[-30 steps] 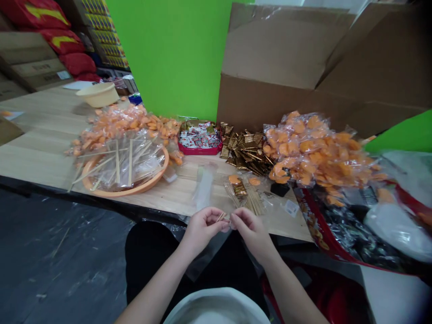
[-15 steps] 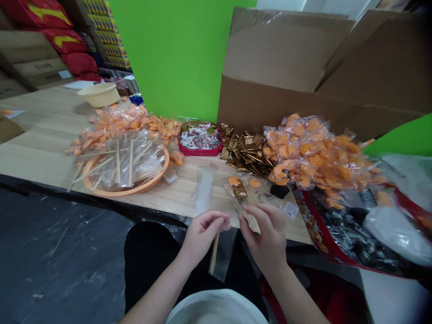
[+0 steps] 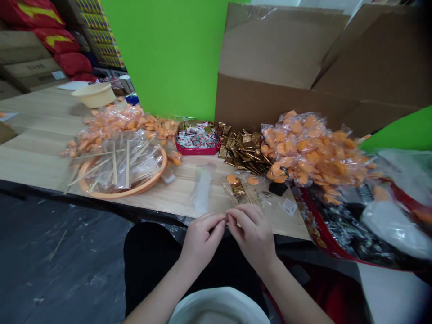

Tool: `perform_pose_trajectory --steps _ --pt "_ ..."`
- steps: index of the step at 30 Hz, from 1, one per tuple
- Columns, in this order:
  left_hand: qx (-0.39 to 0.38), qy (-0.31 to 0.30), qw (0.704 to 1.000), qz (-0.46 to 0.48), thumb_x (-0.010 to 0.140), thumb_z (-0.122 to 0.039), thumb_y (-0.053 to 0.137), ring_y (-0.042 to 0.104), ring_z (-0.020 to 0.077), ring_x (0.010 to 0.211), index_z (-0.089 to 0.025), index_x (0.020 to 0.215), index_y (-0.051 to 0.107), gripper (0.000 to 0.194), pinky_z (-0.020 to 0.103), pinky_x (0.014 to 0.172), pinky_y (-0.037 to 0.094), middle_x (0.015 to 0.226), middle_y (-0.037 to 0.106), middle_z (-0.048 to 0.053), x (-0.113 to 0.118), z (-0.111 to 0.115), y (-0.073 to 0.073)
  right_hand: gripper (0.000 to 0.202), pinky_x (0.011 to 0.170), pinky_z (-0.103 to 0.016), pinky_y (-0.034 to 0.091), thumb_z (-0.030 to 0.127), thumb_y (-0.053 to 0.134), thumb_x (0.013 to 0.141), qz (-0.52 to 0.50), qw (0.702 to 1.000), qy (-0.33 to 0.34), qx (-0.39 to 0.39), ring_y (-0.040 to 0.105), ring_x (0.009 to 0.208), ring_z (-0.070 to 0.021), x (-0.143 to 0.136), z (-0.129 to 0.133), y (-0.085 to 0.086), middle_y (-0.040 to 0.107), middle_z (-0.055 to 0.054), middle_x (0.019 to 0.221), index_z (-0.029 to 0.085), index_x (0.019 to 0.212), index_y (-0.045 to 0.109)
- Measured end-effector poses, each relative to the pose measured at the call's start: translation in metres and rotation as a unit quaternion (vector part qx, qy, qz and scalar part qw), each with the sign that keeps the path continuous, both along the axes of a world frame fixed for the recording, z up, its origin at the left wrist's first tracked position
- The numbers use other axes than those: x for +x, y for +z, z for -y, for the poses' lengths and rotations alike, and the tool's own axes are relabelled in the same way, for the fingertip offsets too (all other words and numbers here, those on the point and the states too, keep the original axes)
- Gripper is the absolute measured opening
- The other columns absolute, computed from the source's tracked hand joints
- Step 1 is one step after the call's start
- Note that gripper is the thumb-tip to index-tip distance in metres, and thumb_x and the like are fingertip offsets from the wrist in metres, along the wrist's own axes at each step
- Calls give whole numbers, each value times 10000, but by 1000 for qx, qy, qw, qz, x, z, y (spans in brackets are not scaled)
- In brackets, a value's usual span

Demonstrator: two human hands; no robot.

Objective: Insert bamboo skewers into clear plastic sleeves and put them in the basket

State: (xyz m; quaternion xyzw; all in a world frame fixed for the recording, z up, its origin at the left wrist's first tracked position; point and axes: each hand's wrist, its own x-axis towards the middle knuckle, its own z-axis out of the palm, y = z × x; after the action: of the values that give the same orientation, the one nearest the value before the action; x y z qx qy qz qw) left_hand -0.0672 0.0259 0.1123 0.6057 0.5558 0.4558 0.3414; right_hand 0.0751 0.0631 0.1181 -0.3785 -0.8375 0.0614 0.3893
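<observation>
My left hand (image 3: 204, 236) and my right hand (image 3: 251, 234) meet fingertip to fingertip at the table's front edge, above my lap. Both are closed in a pinch; whatever lies between the fingertips is too small or hidden to make out. Just beyond my right hand lie thin wooden sticks (image 3: 250, 196), with a gold-brown wrapped packet (image 3: 238, 189) and an orange piece (image 3: 232, 179) at their far end. Left of those, a stack of clear plastic bags (image 3: 203, 189) rests flat on the table.
An orange basin (image 3: 148, 185) of bagged sticks stands left. Behind are a pink tray (image 3: 199, 151) of small sachets, gold-brown packets (image 3: 248, 146) and bagged orange pieces (image 3: 310, 144). A red-edged container (image 3: 312, 227) sits right, a white bowl (image 3: 219, 297) near my body.
My right hand has moved left from the sticks to meet my left hand. The clear bag with sticks that hung below my left hand no longer shows.
</observation>
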Motion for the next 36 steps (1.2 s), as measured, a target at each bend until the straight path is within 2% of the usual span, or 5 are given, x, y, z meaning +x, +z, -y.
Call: perform_pose_trajectory --steps 6,11,24,29,36 --pt "-95 -12 983 159 825 -289 538 636 175 810 -171 877 694 203 278 771 485 828 692 50 3 -4 -10 103 675 -295 467 191 532 800 -184 966 -82 -160 563 761 -165 17 -10 -12 600 -44 806 190 809 635" --pt "-223 10 912 345 771 -351 607 661 193 802 -148 920 661 258 349 804 504 869 696 73 -3 -4 -13 145 613 -257 469 332 635 742 -342 855 -86 -380 560 642 -135 78 -15 -21 602 -10 694 191 772 640" --pt "-96 -342 925 132 562 -273 785 314 265 1305 -249 1369 322 931 430 1065 239 1420 353 106 33 -33 -34 208 440 -195 442 322 685 701 -427 644 87 -629 536 500 -85 66 18 16 520 14 651 152 643 578" --pt "-198 -415 862 214 836 -343 524 616 181 952 -182 1103 592 319 334 871 442 991 669 87 35 -22 -31 204 437 -205 452 334 675 705 -443 643 107 -615 539 517 -91 66 13 23 501 11 688 166 663 565" --pt "-310 -312 819 367 819 -378 552 671 205 790 -117 960 638 309 349 785 485 819 704 121 29 -5 -36 239 440 -206 421 365 610 726 -479 762 -19 -437 481 529 -95 93 -5 19 447 18 663 203 615 474"
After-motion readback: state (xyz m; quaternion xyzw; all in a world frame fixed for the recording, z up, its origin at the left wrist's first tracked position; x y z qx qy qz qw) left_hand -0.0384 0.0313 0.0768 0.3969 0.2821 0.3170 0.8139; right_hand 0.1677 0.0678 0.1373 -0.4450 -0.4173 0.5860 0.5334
